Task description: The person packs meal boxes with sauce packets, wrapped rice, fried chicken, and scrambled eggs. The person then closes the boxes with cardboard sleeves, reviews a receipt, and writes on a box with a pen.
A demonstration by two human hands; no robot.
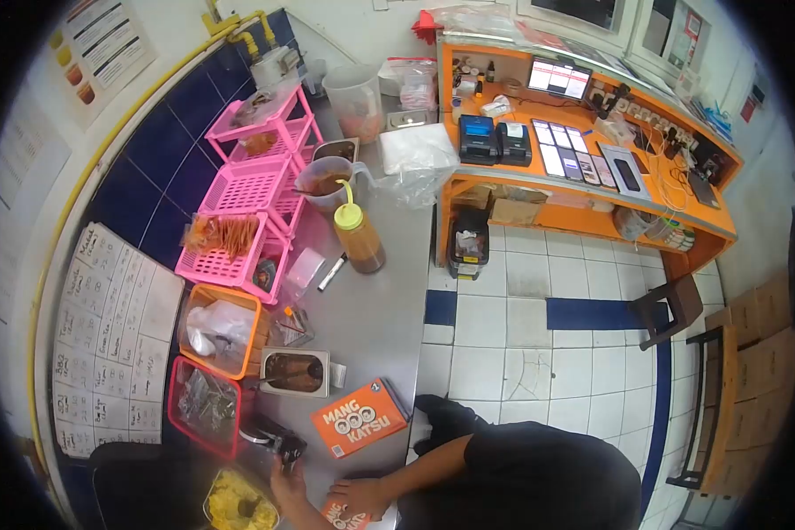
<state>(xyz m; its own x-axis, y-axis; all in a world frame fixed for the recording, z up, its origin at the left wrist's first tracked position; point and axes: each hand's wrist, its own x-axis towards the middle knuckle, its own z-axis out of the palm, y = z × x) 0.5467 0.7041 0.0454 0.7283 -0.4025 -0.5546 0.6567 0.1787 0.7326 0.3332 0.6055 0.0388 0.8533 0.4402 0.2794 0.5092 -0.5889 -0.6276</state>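
Observation:
My left hand [288,491] is closed around a black and silver tool [289,445] that resembles a stapler; its exact kind is unclear. Close by, my right hand [362,496] lies with fingers spread over a small orange printed box [343,515], partly cut off by the lower edge. Just above that hand, a larger orange box [359,419] with white lettering rests flat on the steel counter [373,329]. A container of yellow food [238,502] sits to the left of my left hand. Beyond the tool is a red basket [205,449] with small clear packets.
A metal pan of brown sauce [295,372] and an orange basket [221,367] stand near the boxes. Farther back are a yellow-capped squeeze bottle [359,243], a measuring jug [325,181] and a pink rack [247,185]. An orange desk [539,115] holds printers and phones.

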